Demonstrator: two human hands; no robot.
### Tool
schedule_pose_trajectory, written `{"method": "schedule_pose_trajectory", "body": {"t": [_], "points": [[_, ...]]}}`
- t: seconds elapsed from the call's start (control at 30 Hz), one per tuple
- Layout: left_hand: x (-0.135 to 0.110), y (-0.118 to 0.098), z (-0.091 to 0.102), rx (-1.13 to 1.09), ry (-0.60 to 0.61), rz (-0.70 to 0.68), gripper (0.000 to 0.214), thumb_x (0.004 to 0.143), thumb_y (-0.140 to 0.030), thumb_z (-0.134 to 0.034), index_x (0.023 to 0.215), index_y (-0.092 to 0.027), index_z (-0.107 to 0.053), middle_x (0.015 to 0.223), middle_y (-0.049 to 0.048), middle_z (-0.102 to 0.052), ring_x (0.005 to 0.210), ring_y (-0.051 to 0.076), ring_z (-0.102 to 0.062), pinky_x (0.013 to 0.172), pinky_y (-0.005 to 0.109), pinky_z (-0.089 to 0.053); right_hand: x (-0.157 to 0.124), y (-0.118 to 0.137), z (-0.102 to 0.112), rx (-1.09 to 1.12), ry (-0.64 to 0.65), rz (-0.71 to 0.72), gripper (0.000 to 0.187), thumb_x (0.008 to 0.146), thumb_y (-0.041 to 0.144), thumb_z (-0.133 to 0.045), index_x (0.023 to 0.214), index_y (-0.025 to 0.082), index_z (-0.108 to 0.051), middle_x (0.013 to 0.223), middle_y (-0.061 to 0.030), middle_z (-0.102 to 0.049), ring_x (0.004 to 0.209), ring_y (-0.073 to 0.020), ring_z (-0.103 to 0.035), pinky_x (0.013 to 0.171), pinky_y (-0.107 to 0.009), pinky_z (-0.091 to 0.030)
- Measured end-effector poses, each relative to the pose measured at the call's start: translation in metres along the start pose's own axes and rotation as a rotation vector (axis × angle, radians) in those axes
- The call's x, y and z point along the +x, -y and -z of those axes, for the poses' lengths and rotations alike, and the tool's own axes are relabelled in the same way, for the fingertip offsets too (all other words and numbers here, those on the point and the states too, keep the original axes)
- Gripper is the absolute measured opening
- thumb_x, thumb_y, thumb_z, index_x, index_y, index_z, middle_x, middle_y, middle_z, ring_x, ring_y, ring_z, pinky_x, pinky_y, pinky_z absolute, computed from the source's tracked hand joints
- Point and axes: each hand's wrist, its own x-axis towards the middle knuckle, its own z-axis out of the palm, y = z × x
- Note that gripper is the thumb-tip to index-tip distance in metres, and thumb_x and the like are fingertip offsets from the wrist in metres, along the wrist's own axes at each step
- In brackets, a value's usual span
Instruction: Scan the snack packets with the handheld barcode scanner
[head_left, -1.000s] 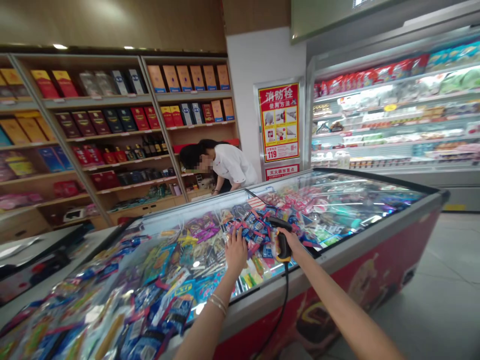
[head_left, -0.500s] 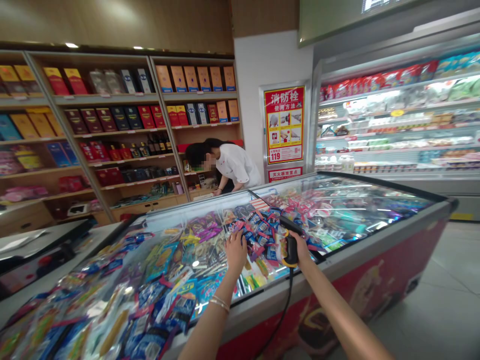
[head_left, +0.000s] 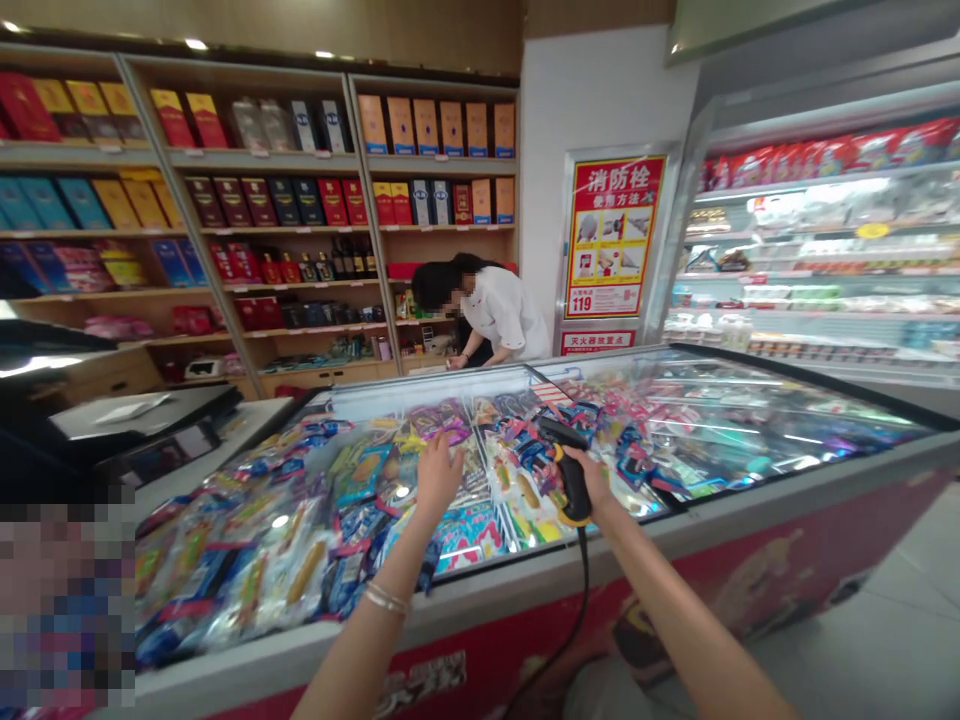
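Right hand grips scanner over freezer, beside packets. Left hand loose, seemingly holding nothing; contact unclear. Risks: crowded packets cause wrong scan; hanging cord snags; nudged packets slide off.

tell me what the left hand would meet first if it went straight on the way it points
Probably the purple packets just past the left hand, though depth is unclear and the glass top may come in between.
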Motion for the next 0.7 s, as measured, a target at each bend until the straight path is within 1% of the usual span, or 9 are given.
{"method": "schedule_pose_trajectory", "body": {"t": [0.07,0.17,0.23,0.3,0.4,0.47,0.53,0.6,0.7], "points": [[-0.005,0.018,0.021,0.017,-0.013,0.009,0.042,0.089,-0.028,-0.041,0.128,-0.015,-0.05,0.141,0.0147,-0.046,0.13,0.027,-0.043,0.107,0.042,-0.035,0.001,-0.011,-0.028,0.05,0.074,-0.042,0.023,0.077,0.038,-0.056,0.078,0.015,-0.06,0.055,-0.0002,-0.057,0.038,-0.0089,-0.048,0.036,-0.019,-0.04],[-0.015,0.052,0.051,0.024,-0.03,0.021,0.041,0.089,-0.028,-0.041,0.126,-0.015,-0.051,0.137,0.0141,-0.05,0.126,0.026,-0.048,0.105,0.041,-0.037,0.001,-0.029,-0.067,0.05,0.184,-0.105,0.022,0.077,0.037,-0.056,0.077,0.015,-0.06,0.057,0.0,-0.058,0.039,-0.0084,-0.05,0.036,-0.018,-0.041],[-0.023,0.077,0.067,0.029,-0.043,0.064,0.039,0.089,-0.028,-0.04,0.124,-0.017,-0.052,0.131,0.0123,-0.055,0.122,0.025,-0.051,0.103,0.04,-0.039,0.0,-0.042,-0.09,0.033,0.243,-0.136,0.022,0.078,0.037,-0.056,0.077,0.015,-0.061,0.058,0.0001,-0.059,0.039,-0.0085,-0.051,0.037,-0.018,-0.042],[-0.033,0.102,0.079,0.052,-0.053,0.113,0.038,0.089,-0.027,-0.04,0.124,-0.018,-0.051,0.127,0.0114,-0.058,0.119,0.024,-0.054,0.1,0.039,-0.041,-0.001,-0.055,-0.11,-0.006,0.285,-0.161,0.023,0.077,0.038,-0.056,0.076,0.015,-0.061,0.057,0.0,-0.059,0.039,-0.009,-0.052,0.038,-0.019,-0.042],[-0.046,0.133,0.089,0.12,-0.055,0.143,0.039,0.088,-0.026,-0.041,0.125,-0.017,-0.05,0.125,0.0127,-0.059,0.116,0.025,-0.055,0.098,0.039,-0.042,-0.001,-0.074,-0.136,-0.077,0.34,-0.177,0.025,0.075,0.039,-0.057,0.077,0.015,-0.062,0.056,-0.0003,-0.06,0.038,-0.0095,-0.052,0.037,-0.019,-0.042],[-0.053,0.146,0.093,0.166,-0.03,0.143,0.042,0.086,-0.028,-0.046,0.126,-0.016,-0.049,0.125,0.0141,-0.058,0.116,0.026,-0.055,0.097,0.038,-0.042,0.0,-0.085,-0.149,-0.117,0.367,-0.173,0.025,0.073,0.04,-0.058,0.077,0.015,-0.062,0.055,-0.0002,-0.061,0.037,-0.01,-0.052,0.036,-0.02,-0.041],[-0.057,0.154,0.095,0.226,0.021,0.159,0.049,0.083,-0.035,-0.054,0.127,-0.014,-0.049,0.126,0.0161,-0.057,0.116,0.028,-0.055,0.097,0.038,-0.041,0.004,-0.092,-0.159,-0.156,0.398,-0.174,0.024,0.072,0.039,-0.059,0.074,0.015,-0.062,0.055,-0.0007,-0.062,0.037,-0.0104,-0.053,0.036,-0.02,-0.041],[-0.059,0.158,0.095,0.301,0.089,0.19,0.057,0.077,-0.045,-0.06,0.124,-0.014,-0.052,0.12,0.0174,-0.06,0.114,0.031,-0.055,0.096,0.04,-0.041,0.008,-0.097,-0.166,-0.185,0.443,-0.189,0.024,0.073,0.039,-0.059,0.071,0.015,-0.061,0.054,-0.0012,-0.062,0.037,-0.0104,-0.052,0.036,-0.02,-0.041],[-0.052,0.161,0.092,0.354,0.22,0.244,0.053,0.071,-0.053,-0.065,0.11,-0.016,-0.06,0.107,0.016,-0.066,0.107,0.033,-0.059,0.093,0.041,-0.041,0.017,-0.101,-0.171,-0.2,0.503,-0.229,0.025,0.075,0.039,-0.059,0.072,0.014,-0.062,0.054,-0.0013,-0.062,0.036,-0.0101,-0.052,0.036,-0.02,-0.041]]}}
